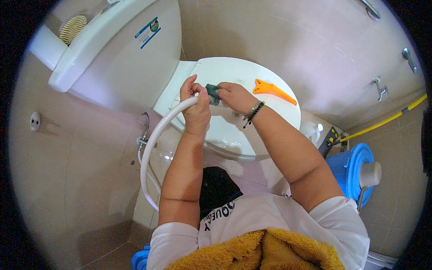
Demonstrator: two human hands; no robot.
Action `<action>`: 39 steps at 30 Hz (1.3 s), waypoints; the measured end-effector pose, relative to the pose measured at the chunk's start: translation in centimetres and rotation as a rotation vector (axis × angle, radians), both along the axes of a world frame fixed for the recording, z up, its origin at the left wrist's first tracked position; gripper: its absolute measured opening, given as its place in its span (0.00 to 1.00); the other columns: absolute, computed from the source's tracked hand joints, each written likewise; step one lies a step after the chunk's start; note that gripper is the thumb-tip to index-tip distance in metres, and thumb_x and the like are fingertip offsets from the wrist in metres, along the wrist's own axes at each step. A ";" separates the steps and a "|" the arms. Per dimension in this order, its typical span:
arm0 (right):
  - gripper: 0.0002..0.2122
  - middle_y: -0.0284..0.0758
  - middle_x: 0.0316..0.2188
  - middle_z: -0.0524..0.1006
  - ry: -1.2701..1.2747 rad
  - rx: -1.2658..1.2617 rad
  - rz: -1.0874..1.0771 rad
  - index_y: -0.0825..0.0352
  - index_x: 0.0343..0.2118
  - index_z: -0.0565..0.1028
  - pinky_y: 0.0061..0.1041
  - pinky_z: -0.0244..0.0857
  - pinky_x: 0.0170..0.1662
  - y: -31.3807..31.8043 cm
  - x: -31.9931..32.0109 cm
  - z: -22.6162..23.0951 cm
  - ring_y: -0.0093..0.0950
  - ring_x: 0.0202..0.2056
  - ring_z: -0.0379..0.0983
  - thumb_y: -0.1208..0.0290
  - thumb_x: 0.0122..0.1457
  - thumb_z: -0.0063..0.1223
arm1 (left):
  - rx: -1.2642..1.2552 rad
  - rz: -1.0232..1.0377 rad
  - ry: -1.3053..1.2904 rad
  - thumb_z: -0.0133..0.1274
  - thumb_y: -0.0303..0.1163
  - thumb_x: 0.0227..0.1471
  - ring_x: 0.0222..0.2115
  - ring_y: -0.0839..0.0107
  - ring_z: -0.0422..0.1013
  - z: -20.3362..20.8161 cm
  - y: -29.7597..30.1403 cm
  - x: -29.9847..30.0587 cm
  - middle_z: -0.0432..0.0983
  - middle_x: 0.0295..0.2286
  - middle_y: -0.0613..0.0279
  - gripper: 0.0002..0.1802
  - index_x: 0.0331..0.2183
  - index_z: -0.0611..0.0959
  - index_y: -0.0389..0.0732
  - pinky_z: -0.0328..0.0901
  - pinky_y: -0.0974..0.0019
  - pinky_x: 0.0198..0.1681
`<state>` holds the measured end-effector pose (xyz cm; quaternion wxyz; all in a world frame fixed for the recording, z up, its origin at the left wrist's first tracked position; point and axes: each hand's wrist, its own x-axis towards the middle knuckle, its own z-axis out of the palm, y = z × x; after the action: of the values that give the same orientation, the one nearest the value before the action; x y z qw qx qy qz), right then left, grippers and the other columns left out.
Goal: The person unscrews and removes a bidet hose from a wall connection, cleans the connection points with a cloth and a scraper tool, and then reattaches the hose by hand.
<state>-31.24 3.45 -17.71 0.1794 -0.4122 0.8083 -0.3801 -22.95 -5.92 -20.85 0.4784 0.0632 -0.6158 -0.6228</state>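
My left hand (196, 108) is closed around a thick white hose (159, 130) close to its end, over the toilet lid. From there the hose curves down to the left past my forearm. My right hand (236, 96) pinches a dark green piece (212, 91), like a scouring pad or cloth, against the hose end. The fingers partly hide that end. On the closed white toilet lid (279, 121), to the right of my hands, lies an orange plastic tool (274, 91) with a tapered handle. A small metal piece (237, 114) shows below my right wrist.
The toilet tank (130, 58) stands at the left with a brush (72, 29) on top. A small wall valve (142, 141) is low on the left. To the right are a white jug (310, 129), a lidded blue bucket (348, 166), a yellow pole (382, 121) and a wall tap (381, 90).
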 end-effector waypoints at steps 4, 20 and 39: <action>0.12 0.39 0.21 0.68 -0.082 -0.311 0.144 0.70 0.29 0.68 0.20 0.58 0.31 1.4 0.2 -1.0 0.26 0.26 0.65 0.67 0.47 0.37 | 0.048 -0.050 -0.022 0.42 0.22 0.40 0.23 0.82 0.55 0.2 0.1 -0.4 0.59 0.21 0.69 0.19 0.40 0.64 0.37 0.55 0.78 0.29; 0.12 0.36 0.25 0.70 -0.406 0.017 0.218 0.68 0.30 0.69 0.23 0.60 0.32 1.7 -4.6 0.6 0.27 0.28 0.66 0.66 0.44 0.47 | -0.108 -0.147 -0.037 0.45 0.23 0.39 0.22 0.82 0.55 0.0 -0.6 -1.3 0.59 0.20 0.69 0.25 0.43 0.61 0.38 0.55 0.79 0.26; 0.09 0.33 0.26 0.70 0.715 0.354 0.413 0.61 0.25 0.69 0.30 0.58 0.32 1.2 1.5 18.3 0.30 0.31 0.66 0.66 0.39 0.47 | -0.654 0.148 -1.031 0.53 0.35 0.37 0.30 0.65 0.66 18.6 1.2 8.6 0.69 0.30 0.53 0.19 0.34 0.73 0.38 0.60 0.66 0.32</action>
<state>-29.78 4.64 0.54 0.0286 -0.6333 0.7730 -0.0257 -14.34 -4.71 -2.26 0.1555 0.2486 -0.9211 -0.2561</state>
